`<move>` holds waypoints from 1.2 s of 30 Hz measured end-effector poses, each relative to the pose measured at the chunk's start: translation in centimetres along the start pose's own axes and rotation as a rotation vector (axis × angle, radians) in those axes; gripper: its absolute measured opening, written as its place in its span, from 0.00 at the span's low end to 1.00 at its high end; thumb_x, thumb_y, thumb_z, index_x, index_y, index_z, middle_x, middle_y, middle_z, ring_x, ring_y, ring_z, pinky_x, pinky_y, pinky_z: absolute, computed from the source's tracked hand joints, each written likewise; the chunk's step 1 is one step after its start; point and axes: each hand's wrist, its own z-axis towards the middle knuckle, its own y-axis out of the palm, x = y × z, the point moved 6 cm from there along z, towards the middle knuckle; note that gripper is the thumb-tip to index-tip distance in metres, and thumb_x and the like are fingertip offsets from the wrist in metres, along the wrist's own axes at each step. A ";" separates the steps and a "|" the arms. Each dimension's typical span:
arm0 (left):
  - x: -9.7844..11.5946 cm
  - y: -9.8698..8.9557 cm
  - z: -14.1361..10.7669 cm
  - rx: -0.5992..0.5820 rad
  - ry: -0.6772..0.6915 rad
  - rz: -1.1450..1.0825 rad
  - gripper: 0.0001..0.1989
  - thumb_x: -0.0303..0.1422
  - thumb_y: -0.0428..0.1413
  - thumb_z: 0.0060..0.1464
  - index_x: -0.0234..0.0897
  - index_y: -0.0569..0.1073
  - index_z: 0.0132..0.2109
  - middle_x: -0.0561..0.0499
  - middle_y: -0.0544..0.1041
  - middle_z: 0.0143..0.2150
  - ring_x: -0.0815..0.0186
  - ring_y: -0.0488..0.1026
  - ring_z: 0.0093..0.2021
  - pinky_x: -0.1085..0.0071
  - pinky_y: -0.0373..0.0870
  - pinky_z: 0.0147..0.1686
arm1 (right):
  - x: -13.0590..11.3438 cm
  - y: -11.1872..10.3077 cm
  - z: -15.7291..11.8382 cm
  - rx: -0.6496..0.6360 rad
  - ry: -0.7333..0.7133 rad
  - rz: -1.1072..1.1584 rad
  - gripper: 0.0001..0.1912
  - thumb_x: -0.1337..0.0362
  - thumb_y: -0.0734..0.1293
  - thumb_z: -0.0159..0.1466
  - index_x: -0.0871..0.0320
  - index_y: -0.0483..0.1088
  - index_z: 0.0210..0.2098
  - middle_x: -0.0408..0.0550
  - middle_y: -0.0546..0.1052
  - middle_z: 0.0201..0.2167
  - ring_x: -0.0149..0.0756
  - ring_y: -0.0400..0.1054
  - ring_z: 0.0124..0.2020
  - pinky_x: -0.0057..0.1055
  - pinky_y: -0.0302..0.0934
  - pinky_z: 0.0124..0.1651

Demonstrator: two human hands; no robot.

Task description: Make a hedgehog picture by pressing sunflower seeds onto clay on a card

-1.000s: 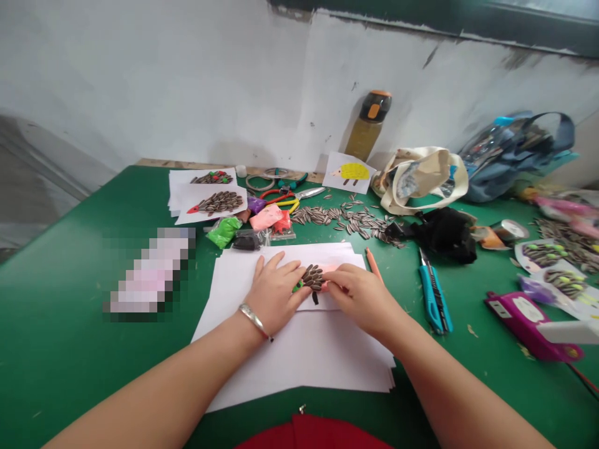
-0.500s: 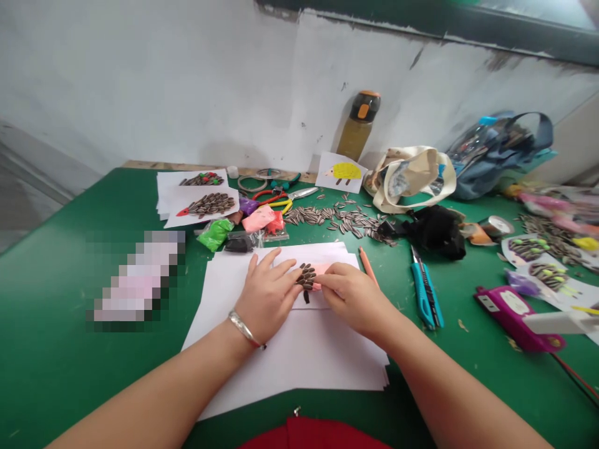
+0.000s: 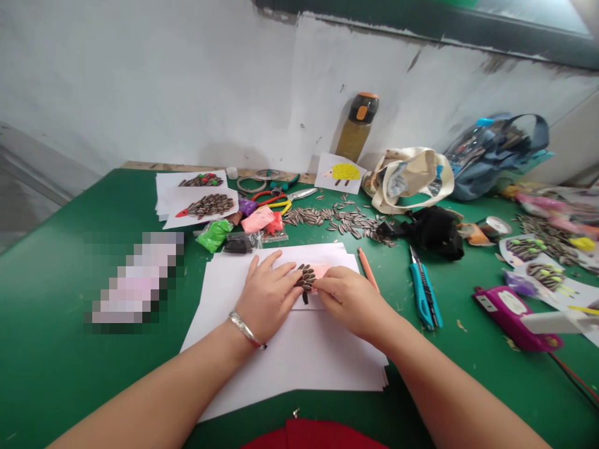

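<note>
Sunflower seeds in overlapping rows form a small cluster (image 3: 306,276) on a white card atop a stack of white paper (image 3: 290,349). A short black strip sticks out below the cluster, and a pink patch (image 3: 322,269) lies to its right. My left hand (image 3: 269,287) rests on the paper with fingers spread, its fingertips at the cluster's left edge. From the right, my right hand (image 3: 346,296) brings thumb and forefinger together in a pinch at the cluster's right edge. Whatever those fingers hold is hidden.
Loose sunflower seeds (image 3: 349,219), bags of coloured clay (image 3: 259,219), and pliers and scissors (image 3: 285,196) lie behind the paper. To the right are an orange pen (image 3: 369,269), a teal utility knife (image 3: 425,293) and a magenta glue gun (image 3: 512,318). Finished seed pictures (image 3: 206,206) sit back left.
The right hand's fingers have shifted very slightly at the cluster's right edge. My left hand stays in place, and the view has moved a touch.
</note>
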 end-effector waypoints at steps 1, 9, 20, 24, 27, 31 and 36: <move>0.0 0.0 0.0 0.003 0.000 0.000 0.13 0.33 0.51 0.61 0.40 0.74 0.51 0.47 0.77 0.52 0.46 0.63 0.60 0.38 0.54 0.57 | -0.2 0.1 0.0 -0.012 -0.023 0.005 0.14 0.70 0.59 0.64 0.58 0.77 0.35 0.48 0.73 0.30 0.35 0.66 0.36 0.29 0.57 0.39; 0.0 0.4 -0.1 -0.037 -0.022 0.006 0.13 0.33 0.51 0.61 0.40 0.74 0.51 0.47 0.78 0.51 0.46 0.62 0.61 0.38 0.53 0.57 | 0.0 0.1 0.0 -0.019 0.013 -0.001 0.13 0.71 0.59 0.64 0.59 0.77 0.33 0.49 0.73 0.30 0.34 0.66 0.34 0.28 0.56 0.38; 0.1 0.6 0.0 -0.085 -0.033 0.004 0.13 0.32 0.51 0.61 0.42 0.74 0.51 0.48 0.77 0.51 0.46 0.61 0.61 0.38 0.52 0.57 | 0.4 0.7 0.5 -0.046 0.046 0.035 0.14 0.72 0.58 0.64 0.59 0.77 0.34 0.47 0.73 0.30 0.31 0.66 0.33 0.26 0.55 0.37; 0.2 0.7 -0.1 -0.088 -0.041 -0.002 0.15 0.31 0.51 0.61 0.43 0.73 0.53 0.48 0.77 0.52 0.46 0.61 0.62 0.38 0.51 0.57 | 0.4 0.7 0.5 -0.045 0.043 0.054 0.15 0.71 0.58 0.64 0.59 0.76 0.34 0.47 0.73 0.30 0.31 0.66 0.32 0.26 0.55 0.36; 0.2 0.6 -0.1 -0.068 -0.038 -0.006 0.16 0.32 0.51 0.61 0.41 0.72 0.54 0.47 0.77 0.52 0.47 0.61 0.62 0.38 0.51 0.58 | 0.5 0.4 0.4 -0.031 0.041 0.066 0.14 0.72 0.59 0.63 0.58 0.76 0.33 0.46 0.73 0.29 0.31 0.66 0.32 0.26 0.55 0.36; 0.1 0.5 0.0 -0.057 -0.041 -0.001 0.16 0.34 0.52 0.60 0.40 0.72 0.54 0.45 0.77 0.53 0.46 0.62 0.61 0.39 0.53 0.57 | 0.8 -0.2 0.2 0.020 0.081 0.047 0.14 0.71 0.59 0.64 0.55 0.76 0.32 0.44 0.73 0.28 0.30 0.67 0.32 0.26 0.54 0.36; -0.1 0.8 0.1 -0.091 -0.057 0.010 0.17 0.34 0.52 0.60 0.39 0.71 0.56 0.44 0.76 0.54 0.45 0.61 0.62 0.38 0.54 0.56 | 2.1 -0.7 0.2 0.031 0.162 0.007 0.16 0.68 0.57 0.65 0.55 0.74 0.28 0.42 0.73 0.27 0.30 0.67 0.31 0.31 0.55 0.46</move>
